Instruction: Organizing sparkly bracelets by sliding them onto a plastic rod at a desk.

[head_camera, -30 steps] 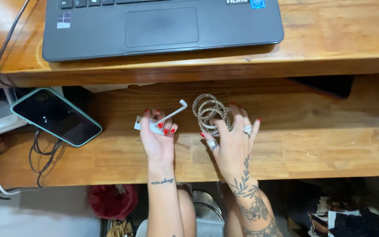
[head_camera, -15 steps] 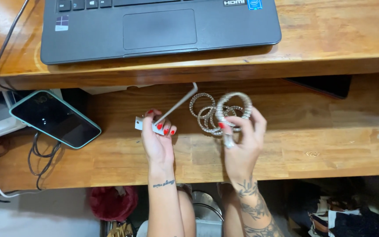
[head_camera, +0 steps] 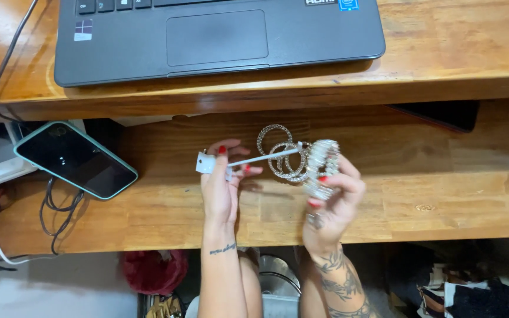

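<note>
Holding a thin white plastic display rod (head_camera: 263, 157) by its square white tab, left hand (head_camera: 219, 191) pinched shut at that end. Gripping a stack of sparkling rhinestone-studded silver bangles (head_camera: 320, 168), right hand (head_camera: 331, 200) curled around them, right at the rod's free tip. Judged partway through: several bangles apparently off the rod, thinner silver bangle rings (head_camera: 281, 156) seemingly threaded on. Farther back, bare wooden shelf (head_camera: 443, 194), glossy teal-cased smartphone (head_camera: 75, 159), matte grey laptop (head_camera: 219, 35).
</note>
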